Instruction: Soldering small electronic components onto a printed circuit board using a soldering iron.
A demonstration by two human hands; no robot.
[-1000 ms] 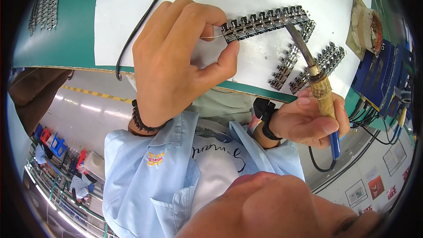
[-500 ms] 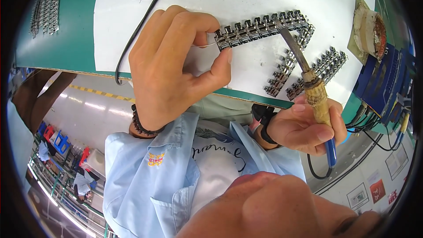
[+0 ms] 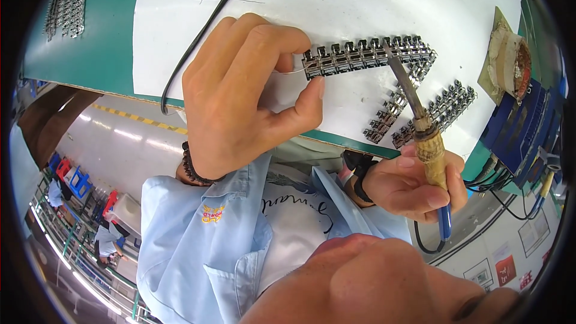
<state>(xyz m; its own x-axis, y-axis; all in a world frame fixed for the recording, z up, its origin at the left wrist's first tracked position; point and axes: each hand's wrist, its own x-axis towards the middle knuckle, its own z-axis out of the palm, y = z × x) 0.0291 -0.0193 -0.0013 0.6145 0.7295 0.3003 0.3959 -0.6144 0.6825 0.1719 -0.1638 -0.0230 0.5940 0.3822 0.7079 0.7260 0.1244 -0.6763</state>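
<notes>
My left hand (image 3: 240,93) pinches the left end of a dark, shiny strip of small metal parts (image 3: 351,59) between thumb and fingers. A thin silvery wire (image 3: 291,72) runs from within these fingers toward that end. My right hand (image 3: 399,183) grips a soldering iron (image 3: 433,150) by its worn, yellowish-brown wrapped handle, above the blue rear section. The iron's tip meets the upper side of the strip, right of its middle. Below the strip's right end lie a slanting strip (image 3: 387,114) and another strip (image 3: 447,105), partly hidden behind the iron.
White paper (image 3: 354,6) covers much of the green table (image 3: 111,54). A black cable (image 3: 198,39) crosses it. More strips (image 3: 67,3) lie far left. At right stand a stained roll-like piece on a board (image 3: 509,63) and a dark blue box (image 3: 519,132) with cables.
The whole view has shifted slightly. The held strip lies a little flatter, and the iron's tip stays at about the same part of it. Both hands keep their grips.
</notes>
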